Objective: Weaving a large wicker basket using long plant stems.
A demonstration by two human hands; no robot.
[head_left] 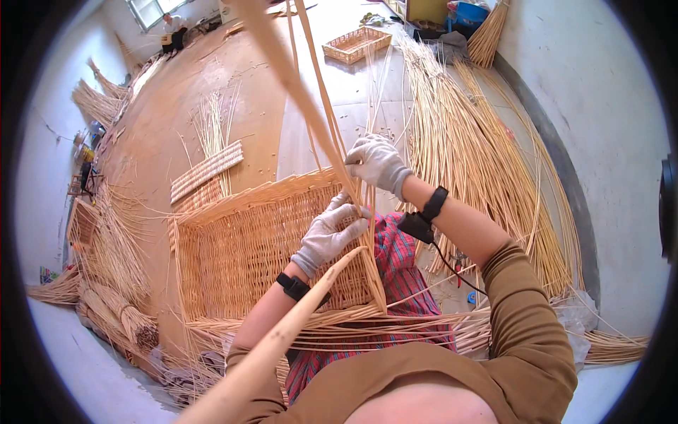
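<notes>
**Rectangular wicker basket in front of the seated weaver**

A brown floor fills most of the view, scattered with small bits. On the right, a broad pile of pale rods spreads near the white wall.

The basket lies in front of the person's body, left of centre, its interior facing up and its near right corner against a red checked cloth. A thick pale rod slants over its near side, close to the camera, and long rods project below its near edge.

Beyond the basket's far left corner is a woven panel with loose ends fanning away from it. A shallow tray basket sits on the floor farther off, well apart.

Both hands wear pale gloves. The left hand is at the basket's right side, touching the rods there, fingers part-curled and thumb spread — whether it grips one firmly, I cannot tell. The right hand is just above and to the right, fingers bent inward beside the rising rods; whether a rod is pinched between them cannot be made out.

Smallest are two black wristbands — one on each arm — and a little blue object at lower right.
</notes>
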